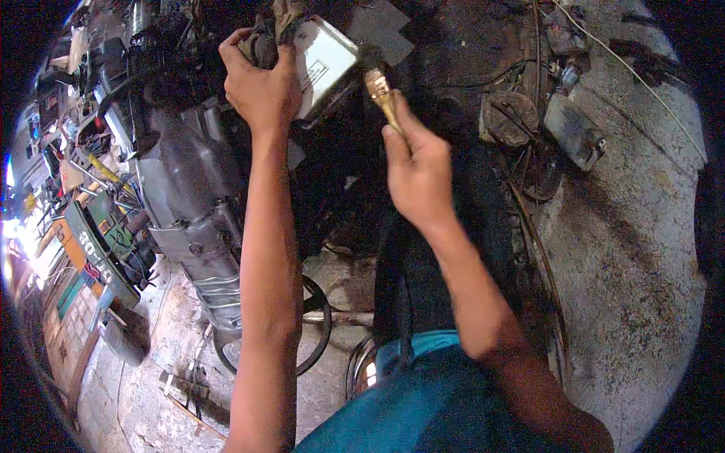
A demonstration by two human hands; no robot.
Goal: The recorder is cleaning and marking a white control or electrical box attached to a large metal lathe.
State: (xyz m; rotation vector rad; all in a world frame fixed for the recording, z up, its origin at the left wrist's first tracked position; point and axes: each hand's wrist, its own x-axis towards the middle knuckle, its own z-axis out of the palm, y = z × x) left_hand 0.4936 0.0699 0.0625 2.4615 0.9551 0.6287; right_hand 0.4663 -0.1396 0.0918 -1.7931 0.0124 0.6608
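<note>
My right hand [423,170] grips a paintbrush [389,106] by its yellowish handle, with the shiny metal ferrule pointing up and away from me. The bristles are dark and hard to make out against the background. My left hand [260,90] is curled round a dark, grimy rounded part [262,50], whose exact kind I cannot tell. Between the hands lies a white rectangular container [326,64] with a printed panel, just left of the brush and beside my left fingers.
A large grey metal gearbox-like housing [189,166] stands to the left. Beyond it are cluttered tools and an orange and green box [94,238]. On the right, a dirty round can [510,118], a greyish canister [572,130] and a long hose [540,257] lie on the stained concrete floor [634,249].
</note>
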